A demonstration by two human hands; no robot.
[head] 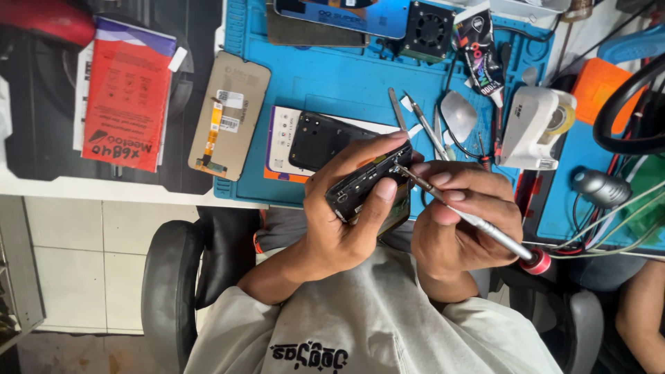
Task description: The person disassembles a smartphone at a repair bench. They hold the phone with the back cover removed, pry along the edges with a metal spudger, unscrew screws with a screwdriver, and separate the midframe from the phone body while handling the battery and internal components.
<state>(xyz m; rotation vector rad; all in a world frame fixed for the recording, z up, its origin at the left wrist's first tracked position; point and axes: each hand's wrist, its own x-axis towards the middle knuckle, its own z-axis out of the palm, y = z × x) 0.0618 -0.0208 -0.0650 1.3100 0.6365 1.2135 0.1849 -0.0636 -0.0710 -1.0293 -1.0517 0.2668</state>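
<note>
Gripping the opened black phone edge-up, my left hand clamps it over my lap; my right hand pinches a slim screwdriver, tip on the frame. Back looks off already, replacement screen waits unused on the blue mat, so I judge mid-disassembly.

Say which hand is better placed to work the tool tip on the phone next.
Right. The right hand already grips the screwdriver, its tip against the top edge of the phone. The left hand is wrapped round the phone, holding it above the lap, so it is probably best kept there.
</note>
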